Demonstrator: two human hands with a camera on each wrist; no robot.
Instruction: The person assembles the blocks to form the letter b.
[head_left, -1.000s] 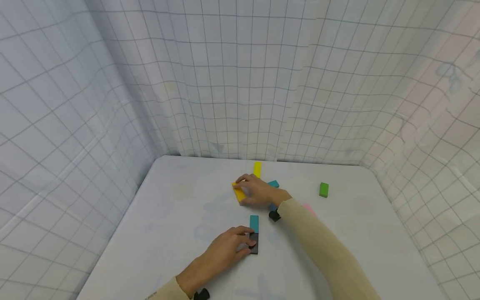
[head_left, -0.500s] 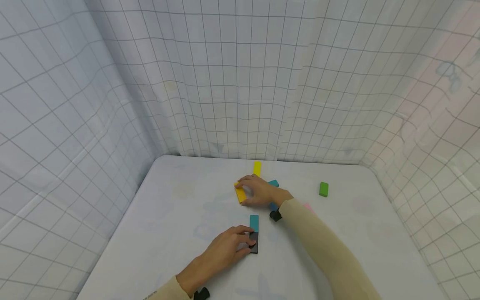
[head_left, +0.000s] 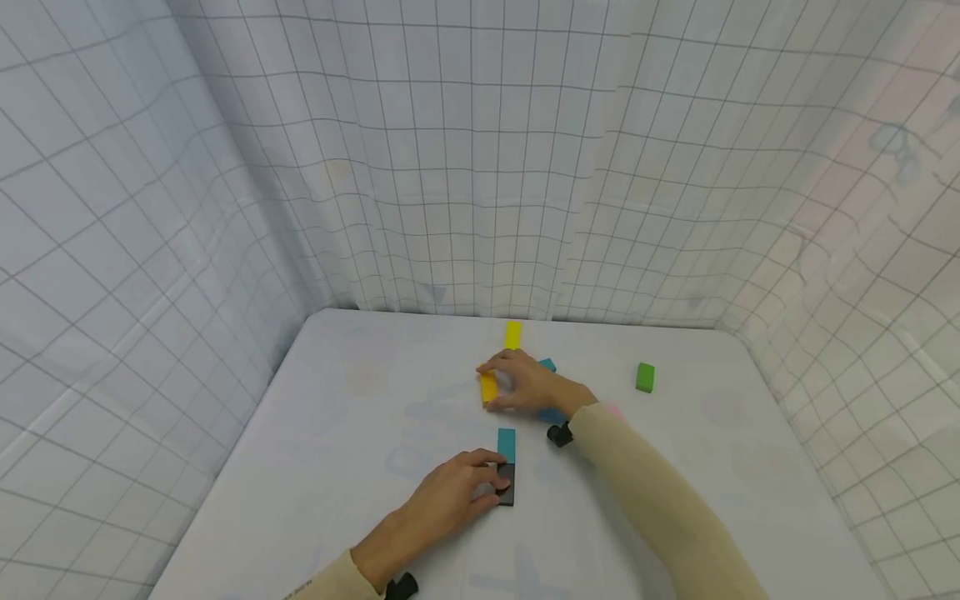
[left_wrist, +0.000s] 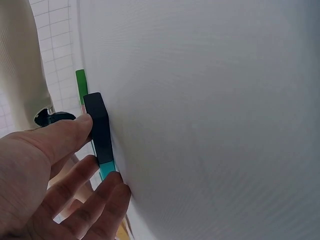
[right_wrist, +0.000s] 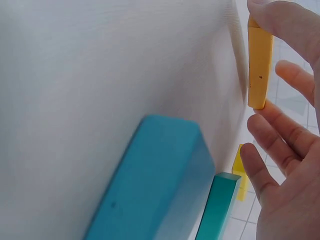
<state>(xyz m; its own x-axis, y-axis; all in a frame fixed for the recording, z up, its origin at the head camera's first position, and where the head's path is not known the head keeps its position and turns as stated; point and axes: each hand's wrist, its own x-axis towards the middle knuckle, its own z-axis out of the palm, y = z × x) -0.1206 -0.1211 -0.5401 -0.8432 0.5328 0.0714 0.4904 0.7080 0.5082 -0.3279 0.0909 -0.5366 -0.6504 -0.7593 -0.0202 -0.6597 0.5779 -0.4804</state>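
In the head view, my right hand [head_left: 519, 379] pinches an orange-yellow block [head_left: 490, 389] by its ends. The right wrist view shows the thumb at one end of that orange-yellow block [right_wrist: 260, 67] and fingertips at the other. Nearer to me, my left hand [head_left: 450, 493] touches a black block [head_left: 506, 493], thumb and fingertips at its top and left edge, fingers loosely bent. A teal block [head_left: 507, 445] lies end to end with the black one, in line with it. From the left wrist, the black block [left_wrist: 101, 131] lies on its flat side.
Beyond the right hand lie a yellow block [head_left: 513, 335] and another teal block [head_left: 548, 365]. A blue block [head_left: 552, 415] is partly hidden under the right wrist. A pink block [head_left: 615, 412] lies behind the right sleeve, a green block [head_left: 645, 377] farther right. Grid-patterned curtains [head_left: 480, 167] enclose the white table [head_left: 360, 417].
My right hand has shifted slightly right with the orange-yellow block, which has turned from slanted to nearly straight. My left hand and the black block have stayed in place.
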